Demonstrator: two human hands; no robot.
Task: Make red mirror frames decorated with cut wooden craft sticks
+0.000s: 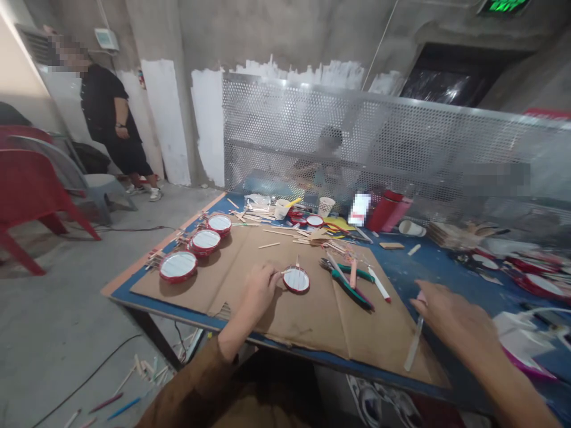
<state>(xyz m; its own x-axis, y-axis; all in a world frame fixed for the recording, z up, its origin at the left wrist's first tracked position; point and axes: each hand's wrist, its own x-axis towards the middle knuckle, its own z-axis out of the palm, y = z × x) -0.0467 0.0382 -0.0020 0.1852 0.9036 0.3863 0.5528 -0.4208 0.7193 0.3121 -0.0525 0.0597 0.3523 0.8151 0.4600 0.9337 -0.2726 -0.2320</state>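
A small red-rimmed disc with a white face (296, 280), drum-like, lies on a brown cardboard sheet (241, 264) with a short wooden stick (298, 260) standing up at its far rim. My left hand (260, 290) is closed in a pinch on a thin stick (285, 272) that reaches to the disc's left edge. Off to the right, over the cardboard's edge, my right hand (450, 312) is closed around a thin, pale, translucent strip (414, 345) with a pinkish upper end. That strip points down toward the cardboard; its exact kind is unclear.
Red-rimmed discs (178, 266) stand in stacks at left. Green-handled pliers (348, 285) and a white marker (379, 284) lie right of the middle. Behind are loose wooden sticks, paper cups (326, 206), a lit phone (360, 209) and a red bottle (385, 211). A person (111, 113) stands far left.
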